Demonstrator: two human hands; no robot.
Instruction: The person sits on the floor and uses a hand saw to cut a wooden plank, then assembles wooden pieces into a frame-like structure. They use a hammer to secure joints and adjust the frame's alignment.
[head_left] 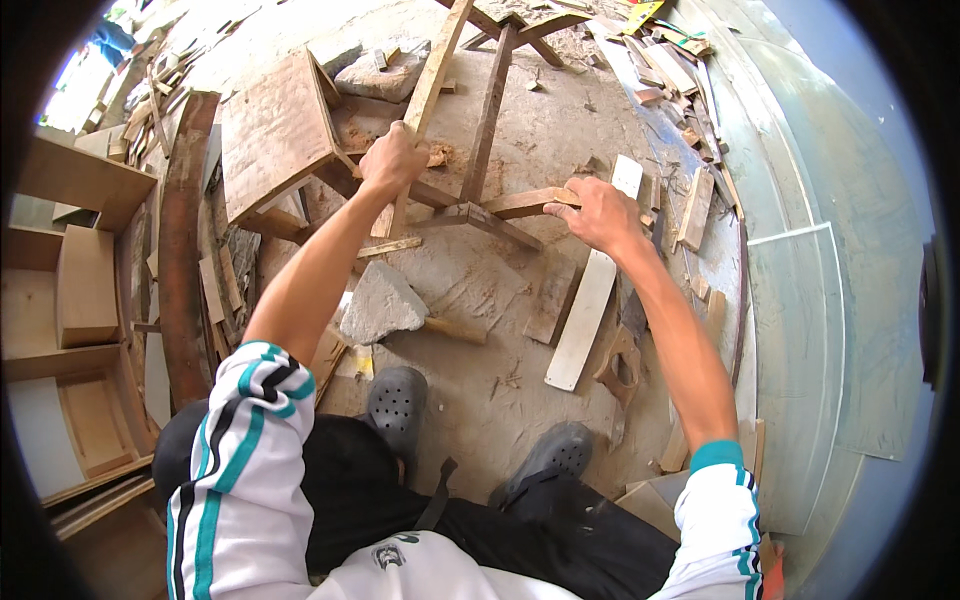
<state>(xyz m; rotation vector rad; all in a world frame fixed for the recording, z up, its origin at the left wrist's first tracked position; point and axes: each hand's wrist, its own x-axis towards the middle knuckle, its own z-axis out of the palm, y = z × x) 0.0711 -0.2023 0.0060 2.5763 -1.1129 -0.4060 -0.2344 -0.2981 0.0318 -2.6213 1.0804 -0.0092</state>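
Observation:
My left hand (395,160) is closed round the lower part of a pale wooden batten (437,75), which slants up and away. Low over the floor ahead stands a wooden frame (488,125), made of a long dark bar with crossed pieces at its far end and joined pieces at its near end. My right hand (603,215) grips the right end of a short wooden leg (525,203) at the frame's near end. Whether the batten is fixed to the frame, I cannot tell.
Left of the frame stands a wooden box (270,130). Nearer lie a grey stone (383,303), a wooden handle (458,329), a white board (580,325) and a handsaw (620,368). Wood scraps (697,205) line the right, beside glass sheets (790,300). Cabinet frames (85,290) stand left.

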